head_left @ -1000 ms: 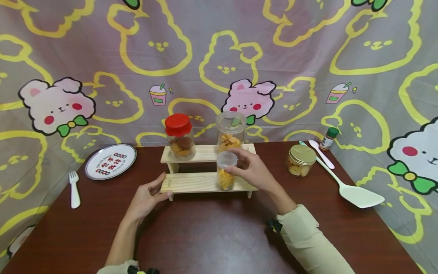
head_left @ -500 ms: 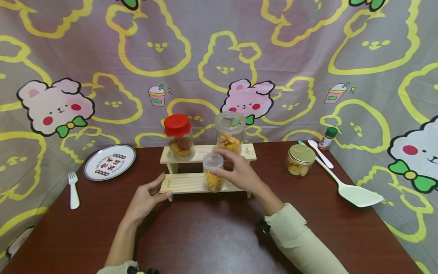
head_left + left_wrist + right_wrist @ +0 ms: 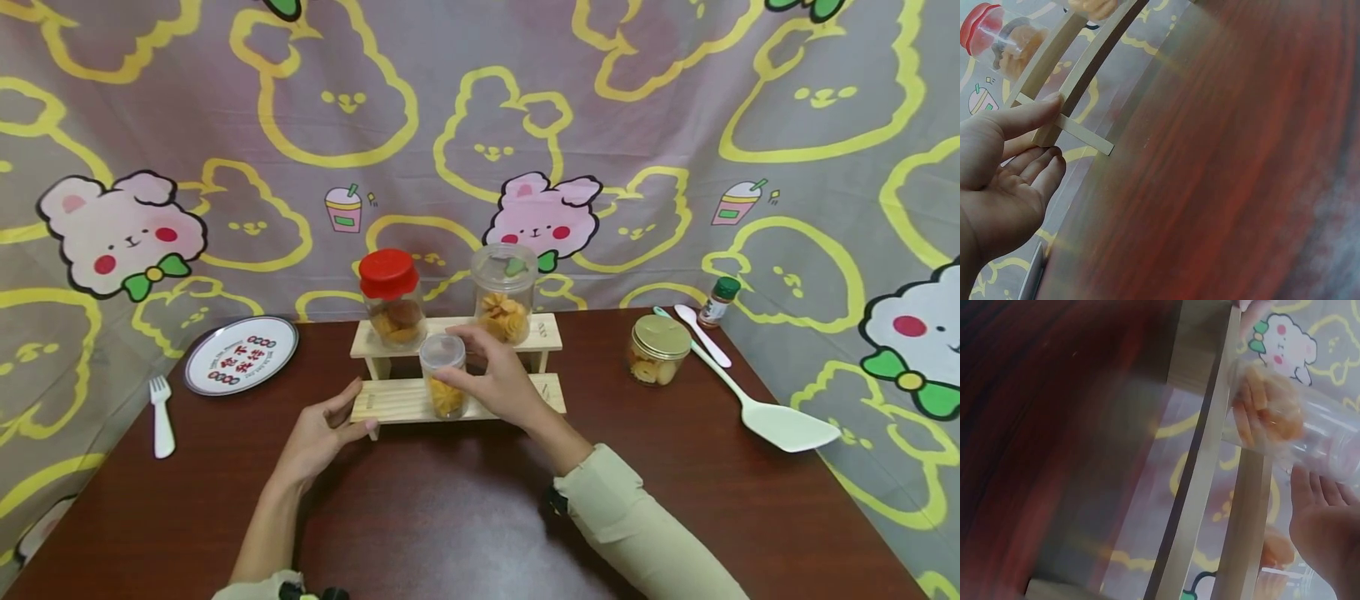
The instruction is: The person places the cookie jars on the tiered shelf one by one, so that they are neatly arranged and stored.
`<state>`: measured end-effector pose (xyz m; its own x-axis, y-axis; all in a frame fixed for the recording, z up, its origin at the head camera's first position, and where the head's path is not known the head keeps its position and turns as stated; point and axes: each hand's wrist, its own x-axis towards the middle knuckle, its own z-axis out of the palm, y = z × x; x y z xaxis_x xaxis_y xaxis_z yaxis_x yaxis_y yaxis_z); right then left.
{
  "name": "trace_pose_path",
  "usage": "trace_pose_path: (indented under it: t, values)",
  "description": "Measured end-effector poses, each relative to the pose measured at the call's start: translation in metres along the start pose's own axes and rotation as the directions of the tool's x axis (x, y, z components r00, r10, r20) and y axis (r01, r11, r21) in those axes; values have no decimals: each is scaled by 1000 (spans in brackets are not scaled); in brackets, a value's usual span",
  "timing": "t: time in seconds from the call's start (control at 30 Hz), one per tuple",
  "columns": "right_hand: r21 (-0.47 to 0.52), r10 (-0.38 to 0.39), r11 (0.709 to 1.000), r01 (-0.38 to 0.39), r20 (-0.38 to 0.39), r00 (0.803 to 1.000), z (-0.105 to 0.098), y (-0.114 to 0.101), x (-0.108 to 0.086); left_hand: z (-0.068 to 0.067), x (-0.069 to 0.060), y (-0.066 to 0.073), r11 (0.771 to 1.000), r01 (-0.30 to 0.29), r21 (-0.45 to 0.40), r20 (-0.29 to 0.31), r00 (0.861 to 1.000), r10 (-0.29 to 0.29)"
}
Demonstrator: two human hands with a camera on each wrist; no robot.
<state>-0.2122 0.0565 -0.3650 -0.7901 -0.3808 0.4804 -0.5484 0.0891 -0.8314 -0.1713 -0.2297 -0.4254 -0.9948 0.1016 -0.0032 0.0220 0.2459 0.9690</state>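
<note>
A two-step wooden rack (image 3: 397, 401) stands on the table. My left hand (image 3: 321, 435) grips the left end of its lower step; in the left wrist view the thumb presses the wood and the other fingers curl below. My right hand (image 3: 501, 380) holds a small clear jar (image 3: 447, 397) of yellow-orange snacks by its upper part, thumb in front. This jar is upright on the lower step, left of the middle. On the upper step are a red-lidded jar (image 3: 393, 312) at left and a larger clear jar (image 3: 504, 312) with orange snacks at right.
To the right stand a gold-lidded jar (image 3: 660, 354) and a green-capped bottle (image 3: 719, 302), beside a white spoon (image 3: 703, 337) and a pale turner (image 3: 787, 427). A plate (image 3: 242, 356) and a white fork (image 3: 161, 417) lie at left. A patterned curtain (image 3: 420, 125) hangs behind.
My right hand has moved the small clear jar leftward along the lower step, from right of the middle to left of it. My left hand has kept its place on the rack.
</note>
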Motion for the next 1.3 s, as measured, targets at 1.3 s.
trace_pose_path:
  t: [1.3]
  values:
    - [27,83,996,-82,-31,996,48,-3,21,-2,0,0,1000,23,1,1,1000,-23]
